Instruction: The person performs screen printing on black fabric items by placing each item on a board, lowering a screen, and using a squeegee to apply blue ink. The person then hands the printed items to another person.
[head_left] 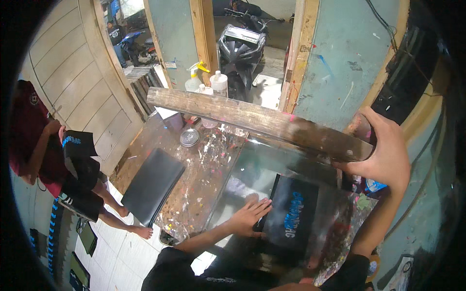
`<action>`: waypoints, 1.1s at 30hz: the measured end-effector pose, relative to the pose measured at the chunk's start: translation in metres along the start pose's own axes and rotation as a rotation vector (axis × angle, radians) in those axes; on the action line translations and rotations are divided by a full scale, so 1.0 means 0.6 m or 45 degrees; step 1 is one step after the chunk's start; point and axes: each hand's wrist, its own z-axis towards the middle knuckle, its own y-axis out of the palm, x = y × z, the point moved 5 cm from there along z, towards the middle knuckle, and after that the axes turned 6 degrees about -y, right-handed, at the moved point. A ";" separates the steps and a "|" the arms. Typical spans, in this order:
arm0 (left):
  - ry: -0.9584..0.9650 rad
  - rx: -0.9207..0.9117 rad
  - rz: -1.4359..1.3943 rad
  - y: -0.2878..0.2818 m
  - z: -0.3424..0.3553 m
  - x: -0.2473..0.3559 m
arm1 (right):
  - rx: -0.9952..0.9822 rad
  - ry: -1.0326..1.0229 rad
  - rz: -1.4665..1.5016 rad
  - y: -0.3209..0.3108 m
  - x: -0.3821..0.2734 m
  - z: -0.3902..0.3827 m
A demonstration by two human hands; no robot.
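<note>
A black sheet with blue lettering [305,218] lies on the glass-topped part of the table, right of centre. My left hand [250,218] rests at its left edge, fingers stretched out and flat, gripping nothing. Above and to the right, my right hand [388,150] is wrapped round the right end of a long, worn wooden bar [242,114]. This bar slants across the far side of the table. What joins it underneath is hard to make out. The glass [230,179] reflects light around the sheet.
Plain black sheets [153,182] lie on the paint-spotted table [194,203], near a round tin [190,137]. Bottles [219,85] stand behind the bar. At left, a person [36,131] holds a printed black piece [80,144]. A motorcycle [240,43] stands beyond the doorway.
</note>
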 end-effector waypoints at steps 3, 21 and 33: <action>0.008 0.031 -0.012 0.002 0.003 0.003 | 0.002 -0.015 0.008 -0.007 -0.001 -0.007; 0.020 -0.017 0.020 0.011 0.017 -0.007 | -0.300 0.513 -0.032 -0.042 0.001 0.073; -0.125 -0.086 0.032 -0.003 0.018 0.002 | -0.139 0.258 -0.041 -0.047 0.063 0.095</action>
